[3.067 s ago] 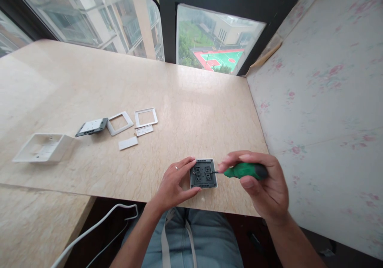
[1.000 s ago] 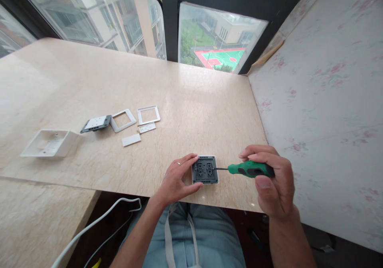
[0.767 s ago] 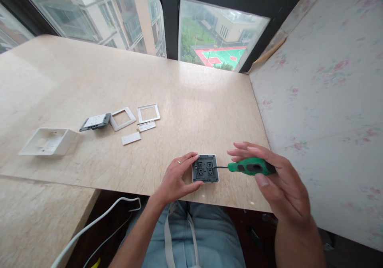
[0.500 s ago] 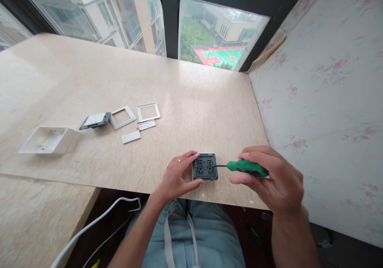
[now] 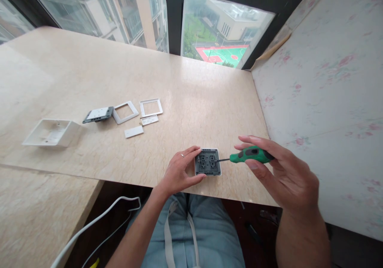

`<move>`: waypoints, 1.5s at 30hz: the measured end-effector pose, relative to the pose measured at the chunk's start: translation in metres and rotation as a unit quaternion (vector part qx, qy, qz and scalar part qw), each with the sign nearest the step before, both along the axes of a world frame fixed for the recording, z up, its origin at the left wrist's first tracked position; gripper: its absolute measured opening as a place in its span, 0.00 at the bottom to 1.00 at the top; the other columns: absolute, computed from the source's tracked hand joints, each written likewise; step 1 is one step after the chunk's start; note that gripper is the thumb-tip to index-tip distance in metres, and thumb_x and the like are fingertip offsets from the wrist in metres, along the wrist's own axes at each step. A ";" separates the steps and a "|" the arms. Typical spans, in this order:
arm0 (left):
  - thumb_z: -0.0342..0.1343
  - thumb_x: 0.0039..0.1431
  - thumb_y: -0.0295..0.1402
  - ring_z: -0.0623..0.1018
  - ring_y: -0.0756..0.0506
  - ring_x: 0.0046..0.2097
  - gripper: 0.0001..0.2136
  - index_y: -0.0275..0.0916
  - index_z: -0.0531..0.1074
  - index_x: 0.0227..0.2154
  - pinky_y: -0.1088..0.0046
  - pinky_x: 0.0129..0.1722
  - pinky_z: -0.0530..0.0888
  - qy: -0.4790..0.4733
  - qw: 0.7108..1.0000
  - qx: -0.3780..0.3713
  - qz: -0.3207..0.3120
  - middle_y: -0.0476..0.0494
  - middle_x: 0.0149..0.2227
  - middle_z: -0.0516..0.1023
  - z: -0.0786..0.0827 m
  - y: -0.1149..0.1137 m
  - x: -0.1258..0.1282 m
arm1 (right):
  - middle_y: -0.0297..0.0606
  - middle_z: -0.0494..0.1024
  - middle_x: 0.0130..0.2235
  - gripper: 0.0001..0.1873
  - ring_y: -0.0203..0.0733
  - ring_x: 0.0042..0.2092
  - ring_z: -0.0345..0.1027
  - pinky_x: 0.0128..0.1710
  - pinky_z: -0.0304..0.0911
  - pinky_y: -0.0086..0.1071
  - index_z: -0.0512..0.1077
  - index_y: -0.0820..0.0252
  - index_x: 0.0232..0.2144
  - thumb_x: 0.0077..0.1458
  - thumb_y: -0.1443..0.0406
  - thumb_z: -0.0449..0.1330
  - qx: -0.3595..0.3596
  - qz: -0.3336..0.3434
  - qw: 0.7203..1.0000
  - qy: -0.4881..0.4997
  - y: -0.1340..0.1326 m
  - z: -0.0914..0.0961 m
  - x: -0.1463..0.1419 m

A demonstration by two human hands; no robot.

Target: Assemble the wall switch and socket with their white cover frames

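Note:
A square wall switch with a dark grey inside and a white rim lies near the counter's front edge. My left hand grips it from the left, forefinger at its top edge and thumb at the bottom. My right hand holds a screwdriver by its green and black handle, between the thumb below and the fingers above. The screwdriver's thin shaft points left, its tip at the screw on the switch's right side. Another screw shows on the left side of the switch.
To the left on the counter are a white box, a second switch body, two white frames and two white covers. A papered wall stands to the right. A white cable hangs below.
My right hand has shifted slightly right, and its fingers have loosened and turned around the screwdriver handle. The handle has rotated, showing its black patch. The left hand keeps its hold.

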State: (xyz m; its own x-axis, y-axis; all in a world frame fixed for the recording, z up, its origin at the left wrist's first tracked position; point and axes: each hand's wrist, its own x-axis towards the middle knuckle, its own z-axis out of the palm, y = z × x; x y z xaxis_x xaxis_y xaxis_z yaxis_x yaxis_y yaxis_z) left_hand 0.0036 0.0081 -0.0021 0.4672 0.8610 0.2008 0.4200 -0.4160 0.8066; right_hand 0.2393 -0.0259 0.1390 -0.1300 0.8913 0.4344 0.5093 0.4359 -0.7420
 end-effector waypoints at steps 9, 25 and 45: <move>0.67 0.55 0.39 0.70 0.36 0.65 0.33 0.47 0.65 0.63 0.53 0.62 0.67 0.006 1.000 -0.012 -0.004 0.39 0.65 0.69 0.003 0.001 0.000 | 0.43 0.78 0.49 0.20 0.50 0.46 0.76 0.43 0.76 0.46 0.70 0.49 0.58 0.64 0.60 0.60 0.072 -0.044 0.994 -0.068 0.002 -0.005 0.002; 0.67 0.55 0.40 0.70 0.34 0.65 0.32 0.47 0.65 0.62 0.51 0.62 0.68 0.007 1.000 -0.005 -0.003 0.37 0.65 0.69 0.002 0.002 0.001 | 0.37 0.82 0.37 0.15 0.44 0.37 0.78 0.38 0.75 0.37 0.74 0.53 0.45 0.57 0.58 0.69 0.081 -0.037 0.985 -0.146 0.013 0.005 -0.006; 0.66 0.55 0.41 0.70 0.34 0.65 0.32 0.46 0.66 0.62 0.50 0.62 0.68 0.000 1.000 0.003 -0.005 0.36 0.65 0.69 -0.001 0.004 0.001 | 0.39 0.82 0.48 0.15 0.44 0.43 0.79 0.42 0.78 0.39 0.74 0.51 0.52 0.63 0.63 0.63 0.027 0.017 0.998 -0.061 0.017 0.011 0.000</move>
State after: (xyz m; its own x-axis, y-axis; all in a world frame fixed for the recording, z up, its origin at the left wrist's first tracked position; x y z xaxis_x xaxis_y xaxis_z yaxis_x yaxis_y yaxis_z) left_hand 0.0044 0.0123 -0.0030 0.4752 0.8554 0.2061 0.4166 -0.4250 0.8036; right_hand 0.2398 -0.0085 0.1495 -0.2149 0.8606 0.4616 0.5780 0.4931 -0.6502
